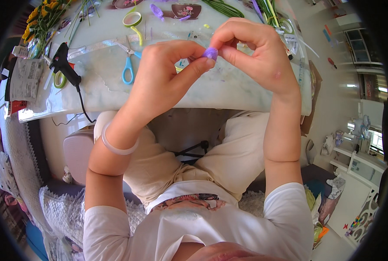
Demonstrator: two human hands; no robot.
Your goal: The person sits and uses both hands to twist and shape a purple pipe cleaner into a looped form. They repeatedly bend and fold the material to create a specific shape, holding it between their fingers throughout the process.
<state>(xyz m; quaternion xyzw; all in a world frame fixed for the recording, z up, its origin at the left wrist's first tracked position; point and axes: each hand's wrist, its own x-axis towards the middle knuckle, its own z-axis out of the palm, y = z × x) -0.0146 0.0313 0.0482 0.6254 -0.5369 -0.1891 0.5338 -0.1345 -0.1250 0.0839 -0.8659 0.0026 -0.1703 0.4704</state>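
Note:
A small purple fuzzy piece, seemingly of chenille stem, is held up above the near part of the table. The thumb and index finger of my left hand pinch it from the left. From the right, the thumb and index fingertips of my right hand meet at its edge; what they grip is mostly hidden. Scissors with light blue handles lie partly spread behind my left wrist. Farther back are more purple fuzzy pieces and a bent yellow-green chenille stem.
A black hot glue gun trails its cord over the table's front edge. Rolls of green tape lie about. Yellow fuzzy flowers stand at back left, green stems at the back. A clear ruler crosses the marbled tabletop.

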